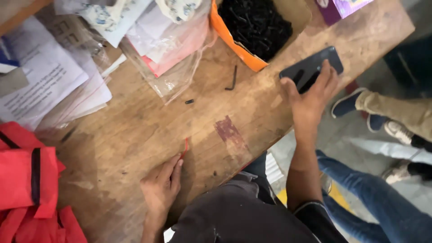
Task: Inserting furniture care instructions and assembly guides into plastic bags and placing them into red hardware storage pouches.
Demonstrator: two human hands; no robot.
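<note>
1. Presently, the left hand (161,189) lies at the lower centre of the frame on the wooden table (135,135), fingers drawn together, the fingertips pinching the lower end of a thin red strip (185,147).
2. That red strip is short, narrow and slightly curved; it runs upward from the fingertips and lies flat against the tabletop. Its material cannot be told.
3. The right hand (310,101) is at the right of centre, fingers spread, resting on a dark phone (310,68) that lies flat and slantwise near the table's right edge. The phone is black, glossy and rectangular; its lower part is covered by the fingers.
4. A black hex key (232,79), L-shaped, lies on bare wood at the upper centre, well apart from both hands.
5. A small black screw-like piece (189,101) lies left of and below the hex key.
6. An orange-edged cardboard box (234,40) holding a heap of black screws (254,22) sits at the top centre.
7. Clear plastic bags (171,40) and printed papers (40,76) fill the upper left.
8. A red garment (27,180) lies at the lower left.
9. Other people's legs and shoes (396,130) show at the right, beyond the table.
</note>
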